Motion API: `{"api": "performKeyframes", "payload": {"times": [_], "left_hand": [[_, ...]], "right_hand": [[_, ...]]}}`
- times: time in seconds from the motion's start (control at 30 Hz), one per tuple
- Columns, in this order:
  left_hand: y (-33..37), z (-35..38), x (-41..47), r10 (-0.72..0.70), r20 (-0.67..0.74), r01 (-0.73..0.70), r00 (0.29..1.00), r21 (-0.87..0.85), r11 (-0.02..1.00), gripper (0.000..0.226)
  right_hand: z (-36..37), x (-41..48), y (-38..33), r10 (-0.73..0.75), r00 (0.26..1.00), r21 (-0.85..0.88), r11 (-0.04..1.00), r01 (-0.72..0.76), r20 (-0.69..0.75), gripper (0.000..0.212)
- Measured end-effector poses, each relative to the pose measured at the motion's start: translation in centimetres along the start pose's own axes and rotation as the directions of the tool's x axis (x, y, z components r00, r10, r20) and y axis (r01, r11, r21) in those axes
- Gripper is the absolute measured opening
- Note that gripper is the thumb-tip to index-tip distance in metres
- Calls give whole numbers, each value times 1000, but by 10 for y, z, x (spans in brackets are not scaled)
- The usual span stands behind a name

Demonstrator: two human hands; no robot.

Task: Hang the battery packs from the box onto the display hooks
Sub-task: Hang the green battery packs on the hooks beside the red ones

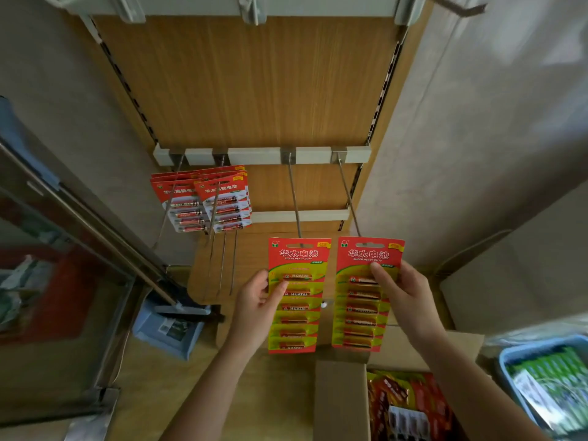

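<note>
Ahead, the display panel [248, 84] fills my view; the box [343, 399] sits lower right, more packs inside. My left hand [254, 307] pinches the left battery pack [299, 313] and my right hand [404, 297] pinches the right battery pack [366, 300], both upright so their slots line up with the bare hooks [294, 198].

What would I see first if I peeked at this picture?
Two bright red-and-yellow battery packs in the middle grab the eye: the left hand holds the left pack and the right hand holds the right pack, their tops up at the tips of two long metal hooks. More red packs already hang at the upper left, and an open cardboard box sits at the bottom right.
</note>
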State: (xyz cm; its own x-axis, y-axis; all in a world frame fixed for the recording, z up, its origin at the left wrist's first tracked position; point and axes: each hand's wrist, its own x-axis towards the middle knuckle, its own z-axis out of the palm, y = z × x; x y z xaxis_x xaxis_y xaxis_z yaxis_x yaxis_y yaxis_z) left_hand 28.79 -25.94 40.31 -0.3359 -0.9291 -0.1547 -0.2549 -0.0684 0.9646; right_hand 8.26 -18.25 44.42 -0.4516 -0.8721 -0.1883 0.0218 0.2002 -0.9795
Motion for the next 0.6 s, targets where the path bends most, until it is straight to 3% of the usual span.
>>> {"api": "performKeyframes", "payload": {"times": [0.6], "left_hand": [[-7,3,-2,-20,-22,19,1000,-75,997,10]], "right_hand": [[-4,11,9,6,999,-22,1000,-5,34,9]]}}
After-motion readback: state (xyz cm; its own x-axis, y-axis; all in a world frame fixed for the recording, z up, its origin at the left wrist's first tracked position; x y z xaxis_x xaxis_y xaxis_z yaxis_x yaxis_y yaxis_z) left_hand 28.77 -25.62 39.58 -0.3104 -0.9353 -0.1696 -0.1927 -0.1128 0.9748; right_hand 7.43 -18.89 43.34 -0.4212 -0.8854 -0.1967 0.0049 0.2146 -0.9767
